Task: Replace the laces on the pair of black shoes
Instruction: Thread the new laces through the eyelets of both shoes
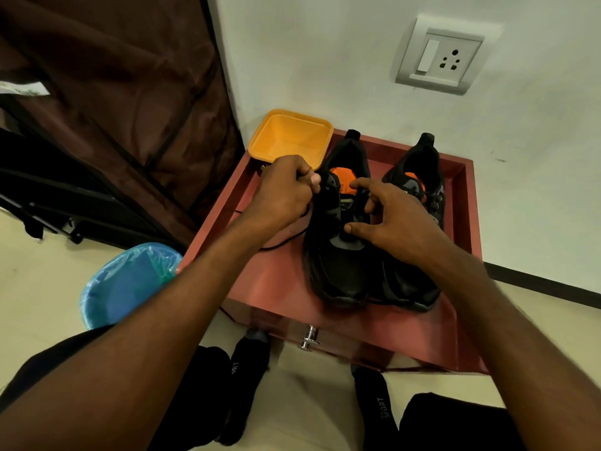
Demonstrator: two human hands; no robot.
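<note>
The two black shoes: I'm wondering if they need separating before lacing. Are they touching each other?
Touching. In the head view the left shoe and the right shoe press together along their toe ends, with no red tray surface visible between them there.

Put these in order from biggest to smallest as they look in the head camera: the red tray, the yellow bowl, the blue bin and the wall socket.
1. Red tray, clearly the biggest.
2. Blue bin and yellow bowl look about alike, and the bin is nearer the camera, so I won't rank them.
3. Wall socket, a bit smaller.

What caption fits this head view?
Left hand pulls black lace from left shoe; right hand steadies it.
</note>
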